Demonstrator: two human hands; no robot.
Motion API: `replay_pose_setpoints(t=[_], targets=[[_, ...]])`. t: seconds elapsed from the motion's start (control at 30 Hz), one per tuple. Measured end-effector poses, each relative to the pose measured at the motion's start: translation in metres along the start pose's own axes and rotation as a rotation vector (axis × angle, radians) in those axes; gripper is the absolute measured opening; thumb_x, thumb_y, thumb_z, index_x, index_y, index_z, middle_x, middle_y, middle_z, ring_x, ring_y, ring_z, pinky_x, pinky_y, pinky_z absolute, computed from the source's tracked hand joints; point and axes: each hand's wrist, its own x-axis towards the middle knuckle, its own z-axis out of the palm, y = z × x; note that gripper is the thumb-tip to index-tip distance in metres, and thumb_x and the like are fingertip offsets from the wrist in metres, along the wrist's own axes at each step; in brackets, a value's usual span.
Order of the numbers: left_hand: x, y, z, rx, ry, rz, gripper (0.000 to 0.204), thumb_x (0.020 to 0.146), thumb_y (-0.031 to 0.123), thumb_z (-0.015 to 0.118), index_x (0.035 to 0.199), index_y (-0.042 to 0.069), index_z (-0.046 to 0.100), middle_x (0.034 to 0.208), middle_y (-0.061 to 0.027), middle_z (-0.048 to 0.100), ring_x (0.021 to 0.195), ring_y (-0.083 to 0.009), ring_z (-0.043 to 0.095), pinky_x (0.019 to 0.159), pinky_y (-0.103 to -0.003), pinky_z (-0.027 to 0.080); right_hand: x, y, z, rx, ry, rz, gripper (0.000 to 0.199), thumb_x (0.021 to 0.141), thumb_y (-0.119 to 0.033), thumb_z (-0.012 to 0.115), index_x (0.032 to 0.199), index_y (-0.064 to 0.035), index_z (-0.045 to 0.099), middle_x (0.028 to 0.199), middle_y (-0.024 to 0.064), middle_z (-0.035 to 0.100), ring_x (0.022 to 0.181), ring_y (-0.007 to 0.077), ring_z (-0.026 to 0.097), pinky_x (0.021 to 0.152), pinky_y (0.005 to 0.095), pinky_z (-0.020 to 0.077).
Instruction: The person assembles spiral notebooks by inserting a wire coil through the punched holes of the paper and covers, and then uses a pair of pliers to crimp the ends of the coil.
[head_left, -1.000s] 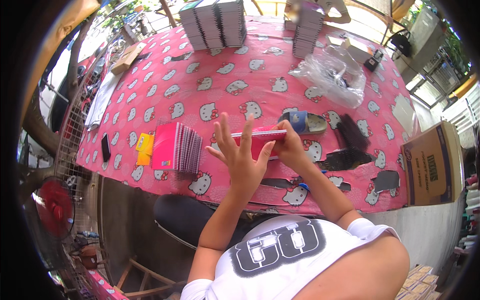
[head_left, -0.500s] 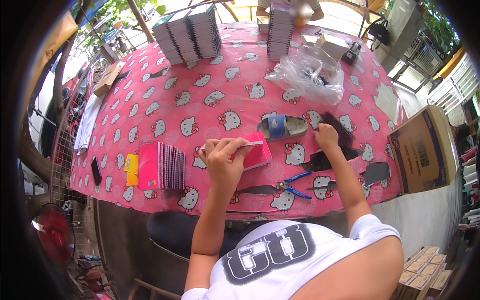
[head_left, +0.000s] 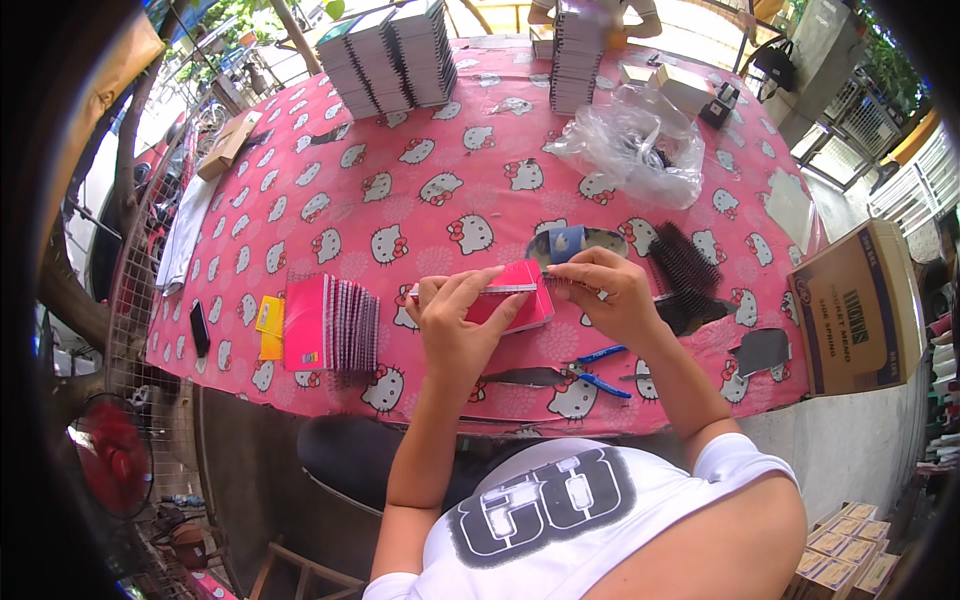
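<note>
Pink notebook (head_left: 505, 300) held at centre frame, just above the bench (head_left: 420, 190).

Left hand (head_left: 455, 325) is clamped on its near edge, right hand (head_left: 605, 295) pinching what looks like black binding coil at its right end. Light, thin, bendy covers: best gripped flat by the edges. Blue-handled pliers (head_left: 595, 368) lie below; a stack of pink notebooks (head_left: 330, 325) stands left.

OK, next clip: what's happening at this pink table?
A person seated at the table holds a small pink notebook with both hands: the left hand grips its near edge, and the right hand works at its right end, where a black spiral binding coil lies. A row of finished pink notebooks stands to the left, and blue-handled pliers lie just in front.
</note>
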Motion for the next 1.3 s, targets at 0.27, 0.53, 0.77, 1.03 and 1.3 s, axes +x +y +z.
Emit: replay_pose_setpoints(t=[0.27, 0.53, 0.77, 1.03, 1.3], targets=[[-0.002, -0.003, 0.002, 0.051, 0.027, 0.030, 0.024, 0.068, 0.025, 0.084, 0.087, 0.012, 0.075, 0.085, 0.0028, 0.070, 0.086, -0.0156, 0.051, 0.081, -0.031, 0.036, 0.017, -0.005, 0.001, -0.006, -0.057, -0.099, 0.026, 0.071, 0.003, 0.075, 0.096, -0.0037, 0.072, 0.087, 0.0076, 0.062, 0.078, 0.0138, 0.062, 0.066, 0.0264, 0.0506], [-0.007, -0.010, 0.009, -0.004, 0.032, -0.006, 0.026, 0.068, 0.025, 0.082, 0.091, 0.015, 0.075, 0.088, 0.0040, 0.069, 0.088, -0.0166, 0.052, 0.089, -0.036, 0.028, 0.025, -0.014, -0.002, 0.053, -0.297, 0.241, 0.009, 0.085, -0.010, 0.067, 0.091, -0.0040, 0.064, 0.083, 0.0066, 0.059, 0.071, 0.0175, 0.059, 0.064, 0.0320, 0.0486], [-0.008, -0.012, 0.008, -0.005, 0.012, 0.008, 0.027, 0.067, 0.020, 0.080, 0.094, 0.019, 0.075, 0.092, 0.0064, 0.069, 0.089, -0.0156, 0.052, 0.089, -0.038, 0.028, 0.023, -0.018, 0.017, -0.266, -0.047, -0.179, 0.021, 0.083, -0.020, 0.067, 0.097, -0.0068, 0.059, 0.081, 0.0070, 0.057, 0.074, 0.0300, 0.061, 0.060, 0.0391, 0.0481], [-0.008, -0.008, 0.006, 0.039, 0.020, 0.030, 0.027, 0.067, 0.019, 0.081, 0.094, 0.018, 0.075, 0.090, 0.0058, 0.070, 0.086, -0.0150, 0.051, 0.085, -0.034, 0.031, 0.021, -0.019, 0.024, -0.297, -0.076, -0.148, 0.022, 0.080, -0.017, 0.072, 0.090, -0.0043, 0.057, 0.082, 0.0087, 0.055, 0.074, 0.0293, 0.059, 0.061, 0.0379, 0.0472], [-0.011, -0.011, 0.009, 0.016, 0.030, 0.009, 0.023, 0.068, 0.020, 0.079, 0.091, 0.020, 0.075, 0.090, 0.0071, 0.069, 0.087, -0.0147, 0.053, 0.088, -0.039, 0.028, 0.022, -0.023, 0.033, -0.329, 0.016, -0.241, 0.014, 0.079, -0.010, 0.069, 0.079, -0.0031, 0.056, 0.078, 0.0099, 0.055, 0.073, 0.0306, 0.059, 0.062, 0.0392, 0.0467]])
